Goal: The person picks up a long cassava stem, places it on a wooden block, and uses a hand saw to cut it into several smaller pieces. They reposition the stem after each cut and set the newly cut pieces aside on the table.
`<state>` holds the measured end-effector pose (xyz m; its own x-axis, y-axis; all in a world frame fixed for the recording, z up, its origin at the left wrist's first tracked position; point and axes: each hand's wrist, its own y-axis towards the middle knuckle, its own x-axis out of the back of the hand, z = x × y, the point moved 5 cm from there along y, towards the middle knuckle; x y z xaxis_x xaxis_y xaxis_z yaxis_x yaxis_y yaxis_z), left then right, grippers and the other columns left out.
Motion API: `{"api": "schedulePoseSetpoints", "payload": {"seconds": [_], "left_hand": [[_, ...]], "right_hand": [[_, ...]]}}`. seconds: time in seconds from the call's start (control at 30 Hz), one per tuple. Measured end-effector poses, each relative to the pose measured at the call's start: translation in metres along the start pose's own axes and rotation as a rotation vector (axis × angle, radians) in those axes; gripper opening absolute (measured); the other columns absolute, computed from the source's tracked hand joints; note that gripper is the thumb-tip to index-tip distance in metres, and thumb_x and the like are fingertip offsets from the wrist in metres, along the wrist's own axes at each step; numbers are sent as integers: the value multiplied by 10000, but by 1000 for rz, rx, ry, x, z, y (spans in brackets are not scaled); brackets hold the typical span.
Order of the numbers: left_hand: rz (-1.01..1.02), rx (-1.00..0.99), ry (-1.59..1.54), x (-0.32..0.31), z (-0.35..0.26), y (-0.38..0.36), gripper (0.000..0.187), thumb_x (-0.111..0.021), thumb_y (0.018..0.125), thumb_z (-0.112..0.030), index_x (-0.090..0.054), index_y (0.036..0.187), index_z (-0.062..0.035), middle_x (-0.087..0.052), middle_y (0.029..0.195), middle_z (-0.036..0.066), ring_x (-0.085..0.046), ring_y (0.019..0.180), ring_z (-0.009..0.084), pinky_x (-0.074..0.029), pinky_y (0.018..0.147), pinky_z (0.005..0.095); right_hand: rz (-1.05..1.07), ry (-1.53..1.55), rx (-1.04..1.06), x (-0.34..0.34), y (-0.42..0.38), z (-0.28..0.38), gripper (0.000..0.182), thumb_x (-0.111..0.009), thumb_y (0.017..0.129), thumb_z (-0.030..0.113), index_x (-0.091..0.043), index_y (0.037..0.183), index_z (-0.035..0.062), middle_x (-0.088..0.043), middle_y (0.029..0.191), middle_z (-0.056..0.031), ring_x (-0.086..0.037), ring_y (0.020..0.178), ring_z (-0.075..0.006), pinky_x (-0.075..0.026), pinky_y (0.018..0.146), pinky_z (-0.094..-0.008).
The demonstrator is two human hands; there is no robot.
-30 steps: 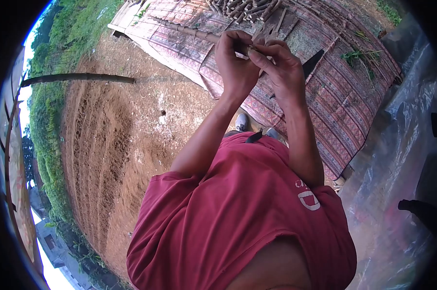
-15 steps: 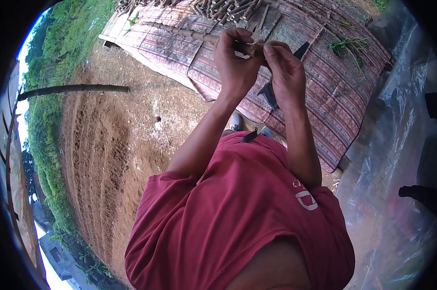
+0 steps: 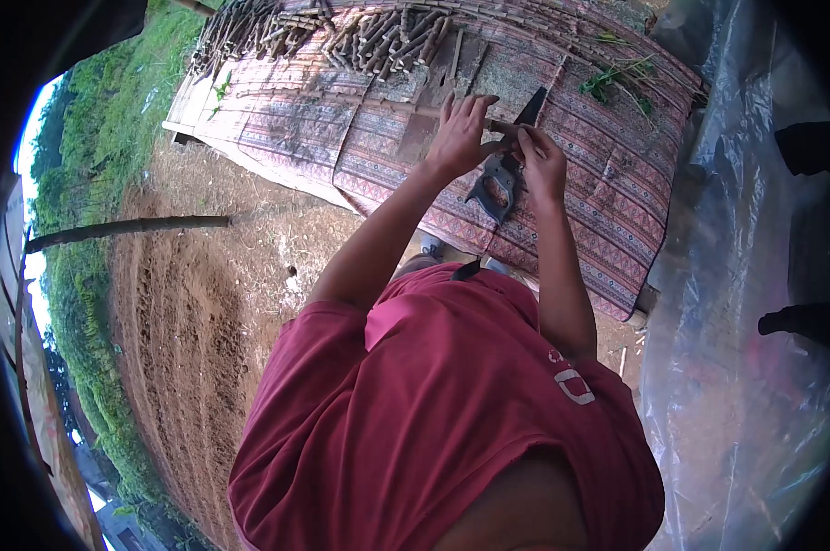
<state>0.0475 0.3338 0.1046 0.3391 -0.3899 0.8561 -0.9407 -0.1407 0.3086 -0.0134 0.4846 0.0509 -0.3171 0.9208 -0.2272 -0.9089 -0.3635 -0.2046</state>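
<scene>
A long thin stick [image 3: 392, 104] runs from the left across the patterned cloth [image 3: 608, 197] to my hands. My left hand [image 3: 461, 138] rests over the stick near its right end, fingers spread and the thumb reaching toward the other hand. At the stick's right end, my right hand [image 3: 542, 161] pinches it between thumb and fingers. Just below the stick, between my hands, lies a hand saw [image 3: 496, 191] with a dark handle; its blade points up and to the right, passing behind the stick.
Several cut stick pieces [image 3: 392, 41] are piled at the table's far side, with long sticks beside them. Green leaves [image 3: 608, 84] lie at the right. Clear plastic sheeting [image 3: 718, 321] hangs on the right. A dark pole [image 3: 130, 230] crosses the soil at left.
Both hands and the stick's right end have lowered toward the cloth. My left hand's fingers have opened from their curl. The view has shifted, showing more of the piled pieces and the saw.
</scene>
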Motion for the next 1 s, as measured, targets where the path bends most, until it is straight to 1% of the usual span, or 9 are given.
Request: {"api": "schedulePoseSetpoints", "payload": {"seconds": [0.2, 0.33, 0.37, 0.47, 0.5, 0.73, 0.77, 0.97, 1.0], "left_hand": [[152, 137, 236, -30, 141, -43, 901, -840, 790, -361, -372, 1497, -55, -461, 1436, 148, -413, 1391, 346, -187, 1215, 609], [182, -6, 173, -33, 186, -37, 567, -765, 864, -383, -553, 1367, -230, -562, 1339, 61, -469, 1359, 321, -206, 1211, 607], [257, -30, 89, -37, 200, -30, 376, -732, 892, -383, -640, 1241, -276, -616, 1249, 30, -551, 1263, 316, -288, 1185, 555], [396, -17, 2, -53, 249, -14, 301, -712, 906, -398, -680, 1181, -281, -629, 1220, 28, -592, 1192, 315, -371, 1135, 486], [415, 31, -62, -45, 253, -9, 232, -667, 942, -379, -713, 1141, -268, -625, 1221, 47, -595, 1179, 312, -432, 1060, 445], [397, -201, 32, -58, 281, -29, 343, -605, 977, -299, -616, 1320, -302, -621, 1205, 63, -601, 1183, 315, -447, 1010, 468], [452, -154, 20, -61, 286, -30, 366, -606, 975, -300, -600, 1341, -304, -621, 1207, 60, -601, 1187, 311, -446, 1011, 469], [469, -122, -87, -63, 301, -8, 342, -613, 966, -257, -646, 1306, -268, -644, 1181, 60, -600, 1180, 288, -443, 1003, 458], [447, -125, -77, -65, 302, -2, 351, -607, 967, -240, -641, 1314, -275, -641, 1193, 60, -595, 1188, 290, -439, 1009, 462]], "right_hand": [[-11, 175, -56, 16, 14, -44, 291, -680, 985, 81, -668, 1263, -6, -703, 1108, -50, -678, 947, -112, -553, 859, -229], [-25, 171, -15, 7, 23, -77, 302, -659, 994, 71, -665, 1289, 9, -698, 1140, -44, -669, 979, -105, -543, 876, -228], [-26, 152, -13, 3, 26, -87, 305, -655, 996, 71, -665, 1295, 14, -697, 1147, -42, -665, 985, -101, -539, 877, -227], [-90, -62, -60, -8, 30, -114, 320, -655, 979, 54, -662, 1292, -11, -701, 1119, -44, -651, 1032, -101, -522, 890, -230], [-107, -67, -41, -15, 30, -121, 328, -664, 990, 88, -665, 1313, 34, -693, 1147, -33, -638, 990, -83, -502, 898, -214], [-284, -72, 39, -47, 36, -140, 368, -656, 976, 88, -636, 1335, 11, -684, 1169, -63, -628, 955, -88, -509, 815, -252], [-330, 51, 23, -54, 34, -137, 386, -658, 972, 120, -626, 1344, 21, -688, 1233, -118, -672, 995, -155, -534, 830, -294], [-430, -1153, 270, -41, -14, -135, 252, -725, 934, 208, -668, 1070, 4, -690, 1037, -141, -685, 918, -353, -549, 803, -413], [-397, -1216, 196, -42, -25, -145, 273, -732, 922, 231, -656, 1070, 14, -682, 1039, -140, -672, 929, -366, -541, 804, -429]]}}
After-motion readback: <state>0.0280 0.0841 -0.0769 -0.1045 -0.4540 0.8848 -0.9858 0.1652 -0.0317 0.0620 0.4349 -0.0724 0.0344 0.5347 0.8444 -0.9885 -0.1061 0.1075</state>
